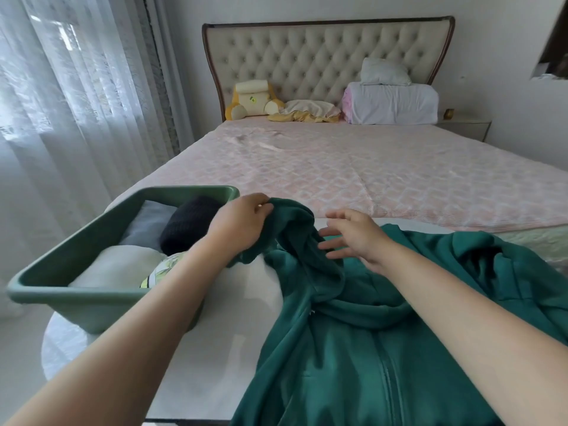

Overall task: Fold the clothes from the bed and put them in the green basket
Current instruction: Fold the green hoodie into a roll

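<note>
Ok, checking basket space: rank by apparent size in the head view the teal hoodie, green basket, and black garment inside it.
1. teal hoodie, partly cut off, nearest the camera.
2. green basket.
3. black garment, partly hidden behind the left hand.

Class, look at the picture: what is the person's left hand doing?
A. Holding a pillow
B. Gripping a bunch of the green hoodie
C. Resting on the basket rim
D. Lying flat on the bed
B: the left hand has its fingers curled round a bunch of the hoodie beside the basket, while the right hand is open above the hoodie.
</note>
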`<act>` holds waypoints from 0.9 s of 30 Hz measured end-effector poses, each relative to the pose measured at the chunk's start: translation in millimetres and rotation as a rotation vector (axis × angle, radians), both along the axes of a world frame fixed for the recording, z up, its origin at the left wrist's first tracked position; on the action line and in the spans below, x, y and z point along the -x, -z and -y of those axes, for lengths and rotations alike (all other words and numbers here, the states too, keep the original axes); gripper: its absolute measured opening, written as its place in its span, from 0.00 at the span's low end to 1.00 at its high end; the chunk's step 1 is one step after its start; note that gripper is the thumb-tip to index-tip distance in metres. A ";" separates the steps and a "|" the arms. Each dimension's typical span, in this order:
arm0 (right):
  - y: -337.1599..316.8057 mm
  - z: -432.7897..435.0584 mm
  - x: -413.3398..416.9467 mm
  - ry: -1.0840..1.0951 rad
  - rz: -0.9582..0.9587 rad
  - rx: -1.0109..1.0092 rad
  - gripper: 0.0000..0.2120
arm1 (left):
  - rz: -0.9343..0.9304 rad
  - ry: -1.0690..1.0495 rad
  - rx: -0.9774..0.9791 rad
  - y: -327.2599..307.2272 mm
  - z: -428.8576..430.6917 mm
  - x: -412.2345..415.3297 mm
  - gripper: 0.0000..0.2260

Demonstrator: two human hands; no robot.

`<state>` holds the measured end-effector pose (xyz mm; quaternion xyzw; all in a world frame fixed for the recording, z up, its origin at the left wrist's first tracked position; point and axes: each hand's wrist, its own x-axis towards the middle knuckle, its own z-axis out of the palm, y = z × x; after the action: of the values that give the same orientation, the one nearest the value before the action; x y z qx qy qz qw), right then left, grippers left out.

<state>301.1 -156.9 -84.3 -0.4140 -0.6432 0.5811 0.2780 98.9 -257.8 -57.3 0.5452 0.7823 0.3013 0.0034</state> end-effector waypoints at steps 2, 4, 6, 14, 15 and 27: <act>-6.9 7.2 2.1 -0.146 -0.093 0.203 0.19 | 0.039 0.169 0.017 2.0 -6.7 -15.9 0.12; -9.9 10.4 4.0 -0.259 -0.173 0.332 0.21 | 0.078 0.341 -0.005 8.4 -16.4 -36.7 0.11; -7.7 1.1 3.8 -0.160 -0.240 0.320 0.18 | 0.133 0.441 -0.034 12.7 -26.3 -51.3 0.11; 12.7 -59.9 -65.8 0.554 0.259 0.047 0.15 | 0.069 0.464 0.010 38.7 -38.1 -57.1 0.10; 16.1 -60.7 -72.8 0.528 0.445 -0.008 0.25 | 0.024 0.509 0.133 43.2 -36.2 -59.1 0.07; 34.1 -44.9 -60.4 -0.151 0.727 -0.768 0.11 | -0.198 0.531 0.566 52.2 -32.7 -75.5 0.18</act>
<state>361.4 -112.0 -118.4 -0.4098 -0.8923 0.1411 0.1262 174.4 -225.1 -109.5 0.7323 0.6628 0.0083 0.1559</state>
